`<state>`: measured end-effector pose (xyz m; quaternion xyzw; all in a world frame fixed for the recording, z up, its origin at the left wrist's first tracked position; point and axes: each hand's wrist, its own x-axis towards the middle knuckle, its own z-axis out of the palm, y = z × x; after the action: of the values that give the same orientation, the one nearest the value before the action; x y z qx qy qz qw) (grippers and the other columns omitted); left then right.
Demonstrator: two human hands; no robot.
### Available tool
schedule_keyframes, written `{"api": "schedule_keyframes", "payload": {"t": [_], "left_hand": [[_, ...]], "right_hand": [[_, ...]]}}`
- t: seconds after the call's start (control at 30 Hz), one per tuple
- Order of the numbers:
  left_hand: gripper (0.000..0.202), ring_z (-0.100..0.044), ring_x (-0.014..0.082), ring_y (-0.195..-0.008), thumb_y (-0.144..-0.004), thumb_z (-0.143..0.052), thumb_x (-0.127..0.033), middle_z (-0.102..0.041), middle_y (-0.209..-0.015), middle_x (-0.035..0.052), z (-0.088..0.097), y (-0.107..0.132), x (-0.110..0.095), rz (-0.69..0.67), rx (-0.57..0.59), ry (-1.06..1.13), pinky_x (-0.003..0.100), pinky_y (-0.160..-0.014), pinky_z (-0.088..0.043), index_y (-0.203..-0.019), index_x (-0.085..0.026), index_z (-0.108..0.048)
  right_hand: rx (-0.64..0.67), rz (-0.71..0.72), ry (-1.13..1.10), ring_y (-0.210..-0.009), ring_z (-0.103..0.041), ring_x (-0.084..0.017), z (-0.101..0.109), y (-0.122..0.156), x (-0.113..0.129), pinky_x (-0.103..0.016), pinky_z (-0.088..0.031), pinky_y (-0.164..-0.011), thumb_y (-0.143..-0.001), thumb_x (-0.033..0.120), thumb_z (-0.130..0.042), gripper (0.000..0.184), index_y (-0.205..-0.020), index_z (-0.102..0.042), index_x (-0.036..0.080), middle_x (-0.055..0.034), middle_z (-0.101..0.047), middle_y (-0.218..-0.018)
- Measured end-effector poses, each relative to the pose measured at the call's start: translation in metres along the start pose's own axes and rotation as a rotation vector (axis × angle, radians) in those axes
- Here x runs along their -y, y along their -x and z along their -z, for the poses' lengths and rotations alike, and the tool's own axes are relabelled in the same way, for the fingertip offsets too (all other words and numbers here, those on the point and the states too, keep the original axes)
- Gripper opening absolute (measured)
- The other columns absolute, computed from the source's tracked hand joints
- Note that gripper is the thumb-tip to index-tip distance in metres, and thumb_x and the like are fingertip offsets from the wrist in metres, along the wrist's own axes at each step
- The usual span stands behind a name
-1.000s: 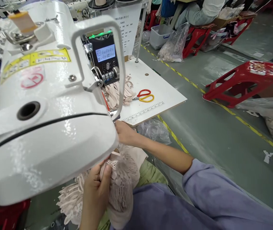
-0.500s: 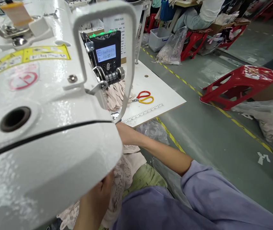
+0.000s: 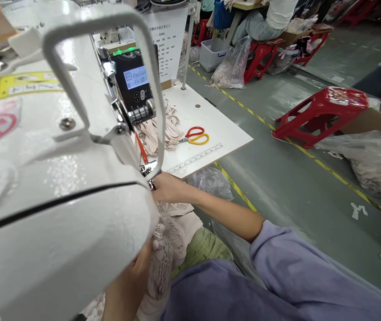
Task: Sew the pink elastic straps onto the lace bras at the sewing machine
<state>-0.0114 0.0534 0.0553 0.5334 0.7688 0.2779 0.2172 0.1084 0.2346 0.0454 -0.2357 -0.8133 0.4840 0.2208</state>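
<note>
The white sewing machine (image 3: 66,240) fills the left side and hides part of both hands. Below its head, my left hand (image 3: 138,272) is closed on beige lace fabric (image 3: 163,249), thumb side showing, other fingers out of sight. My right hand (image 3: 168,187) reaches in by the needle end at the fabric's upper edge; its fingertips are behind the machine, so their grip is hidden. The lace hangs down over my lap. On the white table (image 3: 223,129) beyond lie a bundle of beige strips (image 3: 168,131) and scissors (image 3: 195,136) with one red and one yellow handle.
A printed ruler (image 3: 197,158) runs along the table's near edge. Behind the machine's wire guard (image 3: 158,89) stands a lit control panel (image 3: 133,78). A tipped red stool (image 3: 324,113) and plastic bags (image 3: 370,160) are on the floor at right. Another person sits at the back.
The view has shifted, so the machine sits further left and more of my right hand and the lace shows. A red strip beside the beige bundle is now visible. Both hands stay at the fabric.
</note>
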Motion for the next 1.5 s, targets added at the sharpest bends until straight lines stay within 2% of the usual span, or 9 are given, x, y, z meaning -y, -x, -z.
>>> {"api": "schedule_keyframes", "payload": {"t": [0.2, 0.33, 0.57, 0.77, 0.87, 1.1, 1.17, 1.4, 1.5], "left_hand": [[0.039, -0.069, 0.0194, -0.060, -0.088, -0.053, -0.048, -0.077, -0.074, 0.0025, 0.002, -0.001, -0.002, 0.005, 0.049, -0.006, 0.026, -0.064, -0.056, -0.108, -0.024, -0.077], [0.040, -0.070, 0.0205, -0.063, -0.087, -0.053, -0.050, -0.078, -0.081, 0.0033, 0.002, -0.002, -0.002, 0.027, 0.046, -0.019, 0.026, -0.060, -0.055, -0.107, -0.025, -0.077], [0.044, -0.064, 0.0175, -0.050, -0.087, -0.052, -0.052, -0.076, -0.070, 0.0008, 0.003, -0.001, -0.007, 0.083, 0.069, -0.013, 0.025, -0.054, -0.052, -0.109, -0.023, -0.077], [0.044, -0.069, 0.0188, -0.065, -0.090, -0.049, -0.053, -0.075, -0.071, -0.0003, 0.003, 0.001, -0.019, 0.197, 0.090, 0.056, 0.024, -0.058, -0.053, -0.108, -0.025, -0.077], [0.041, -0.072, 0.0188, -0.073, -0.090, -0.050, -0.051, -0.078, -0.082, -0.0005, 0.002, 0.002, -0.021, 0.223, 0.087, 0.096, 0.024, -0.062, -0.055, -0.107, -0.026, -0.077], [0.037, -0.068, 0.0226, -0.111, -0.088, -0.053, -0.050, -0.077, -0.109, -0.0012, 0.001, 0.002, -0.022, 0.217, 0.052, 0.150, 0.027, -0.087, -0.055, -0.105, -0.029, -0.077], [0.037, -0.069, 0.0219, -0.106, -0.088, -0.053, -0.050, -0.077, -0.109, -0.0014, 0.001, 0.002, -0.021, 0.217, 0.062, 0.152, 0.027, -0.087, -0.055, -0.105, -0.029, -0.077], [0.044, -0.067, 0.0166, -0.056, -0.090, -0.051, -0.053, -0.078, -0.081, 0.0026, 0.003, 0.003, -0.020, 0.133, 0.057, 0.100, 0.022, -0.049, -0.049, -0.109, -0.022, -0.076], [0.042, -0.071, 0.0186, -0.067, -0.089, -0.051, -0.054, -0.079, -0.088, 0.0025, 0.003, 0.004, -0.018, 0.089, 0.022, 0.043, 0.022, -0.055, -0.052, -0.104, -0.025, -0.076]], "right_hand": [[0.030, 0.014, -0.060, -0.077, -0.049, -0.014, 0.001, -0.001, -0.003, -0.027, -0.042, -0.071, -0.075, 0.012, -0.063, 0.007, -0.075, -0.057, 0.015, -0.0014, -0.054, -0.088], [0.032, 0.016, -0.055, -0.078, -0.048, -0.015, 0.001, -0.001, -0.002, -0.028, -0.042, -0.072, -0.075, 0.013, -0.063, 0.006, -0.076, -0.058, 0.015, -0.0018, -0.055, -0.088], [0.044, 0.036, -0.056, -0.078, -0.048, -0.014, 0.001, -0.002, -0.004, -0.027, -0.041, -0.071, -0.075, 0.014, -0.062, 0.008, -0.075, -0.055, 0.016, -0.0018, -0.054, -0.089], [0.046, 0.081, -0.075, -0.073, -0.047, -0.013, 0.002, -0.004, -0.008, -0.026, -0.038, -0.067, -0.076, 0.016, -0.061, 0.009, -0.073, -0.052, 0.016, 0.0006, -0.053, -0.082], [0.046, 0.091, -0.074, -0.074, -0.047, -0.014, 0.002, -0.004, -0.008, -0.026, -0.038, -0.068, -0.076, 0.016, -0.061, 0.007, -0.073, -0.054, 0.016, 0.0008, -0.053, -0.080], [0.046, 0.085, -0.070, -0.072, -0.047, -0.014, 0.002, -0.004, -0.006, -0.026, -0.038, -0.067, -0.075, 0.017, -0.061, 0.006, -0.075, -0.056, 0.016, 0.0007, -0.053, -0.080], [0.050, 0.085, -0.071, -0.072, -0.047, -0.014, 0.003, -0.004, -0.005, -0.025, -0.038, -0.067, -0.075, 0.016, -0.061, 0.006, -0.075, -0.056, 0.016, 0.0012, -0.052, -0.078], [0.039, 0.079, -0.068, -0.075, -0.049, -0.013, 0.003, -0.004, -0.007, -0.024, -0.038, -0.068, -0.076, 0.013, -0.065, 0.010, -0.074, -0.055, 0.016, 0.0031, -0.048, -0.073], [0.042, 0.143, -0.059, -0.078, -0.050, -0.013, -0.001, -0.005, -0.013, -0.023, -0.038, -0.068, -0.080, 0.017, -0.066, 0.008, -0.077, -0.058, 0.015, 0.0017, -0.052, -0.077]]}}
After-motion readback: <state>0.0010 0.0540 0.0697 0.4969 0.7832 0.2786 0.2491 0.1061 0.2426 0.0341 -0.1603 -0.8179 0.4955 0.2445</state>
